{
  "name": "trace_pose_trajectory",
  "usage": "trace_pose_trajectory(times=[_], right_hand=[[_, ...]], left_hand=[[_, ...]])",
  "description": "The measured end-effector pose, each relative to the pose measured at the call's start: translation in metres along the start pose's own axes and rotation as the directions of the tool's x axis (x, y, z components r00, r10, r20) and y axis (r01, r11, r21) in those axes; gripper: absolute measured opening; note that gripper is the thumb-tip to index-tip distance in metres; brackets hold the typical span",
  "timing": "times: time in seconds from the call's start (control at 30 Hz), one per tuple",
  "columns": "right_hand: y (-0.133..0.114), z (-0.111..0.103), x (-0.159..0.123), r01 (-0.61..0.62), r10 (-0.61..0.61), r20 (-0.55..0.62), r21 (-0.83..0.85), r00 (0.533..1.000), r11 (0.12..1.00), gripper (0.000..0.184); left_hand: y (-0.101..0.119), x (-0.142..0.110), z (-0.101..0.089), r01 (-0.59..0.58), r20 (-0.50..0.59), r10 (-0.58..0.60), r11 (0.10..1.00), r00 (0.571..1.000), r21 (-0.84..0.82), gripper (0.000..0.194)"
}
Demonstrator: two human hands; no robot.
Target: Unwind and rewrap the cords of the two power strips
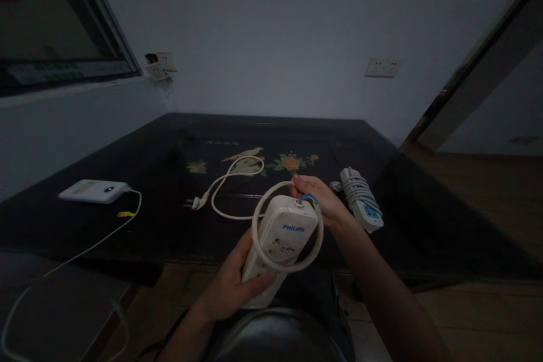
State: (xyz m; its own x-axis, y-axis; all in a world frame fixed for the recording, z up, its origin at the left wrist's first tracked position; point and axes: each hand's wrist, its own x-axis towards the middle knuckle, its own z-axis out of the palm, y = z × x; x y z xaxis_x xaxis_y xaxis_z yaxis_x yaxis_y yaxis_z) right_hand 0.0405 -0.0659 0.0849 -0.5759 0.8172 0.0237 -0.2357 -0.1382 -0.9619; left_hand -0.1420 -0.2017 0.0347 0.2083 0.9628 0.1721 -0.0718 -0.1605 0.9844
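Note:
My left hand [237, 283] grips a white power strip [291, 218] marked PHILIPS, its thumb lying across the socket face. The strip is tilted in front of the table's near edge. My right hand [316, 195] is closed, pinching the white power cord [265, 203] beside the strip's top end. The cord makes a loop in front of the strip. Blue wire shows where the cord enters the strip. From there the cord runs left over the dark table to its plug [198, 202].
A second power strip [360, 198], wrapped in its grey cord, lies at right on the dark table [169, 237]. At left is a white device [94, 191] with a cable hanging off the table. Wall sockets [382, 67] are on the back wall.

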Motion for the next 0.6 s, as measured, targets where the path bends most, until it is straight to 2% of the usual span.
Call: trace_pose_trajectory(times=[0.17, 0.27, 0.4, 0.6], right_hand=[[0.013, -0.015, -0.006, -0.005, 0.006, -0.044, 0.010, 0.999, 1.000, 0.040], [0.017, -0.019, -0.009, 0.003, -0.003, -0.061, 0.012, 0.998, 1.000, 0.039], [0.018, -0.017, -0.011, 0.005, -0.005, -0.007, 0.040, 1.000, 0.999, 0.039], [0.014, -0.007, -0.019, 0.120, -0.120, -0.091, -0.009, 0.989, 0.993, 0.029]], left_hand=[[-0.008, -0.001, 0.003, -0.060, -0.100, 0.054, 0.996, 0.994, -0.061, 0.076], [-0.010, -0.001, 0.006, -0.039, -0.133, 0.021, 0.991, 0.991, -0.130, 0.076], [-0.008, 0.001, 0.008, -0.021, -0.160, -0.016, 0.974, 0.987, -0.227, 0.076], [0.002, 0.004, 0.006, 0.026, -0.122, -0.043, 0.991, 0.992, -0.135, 0.091]])
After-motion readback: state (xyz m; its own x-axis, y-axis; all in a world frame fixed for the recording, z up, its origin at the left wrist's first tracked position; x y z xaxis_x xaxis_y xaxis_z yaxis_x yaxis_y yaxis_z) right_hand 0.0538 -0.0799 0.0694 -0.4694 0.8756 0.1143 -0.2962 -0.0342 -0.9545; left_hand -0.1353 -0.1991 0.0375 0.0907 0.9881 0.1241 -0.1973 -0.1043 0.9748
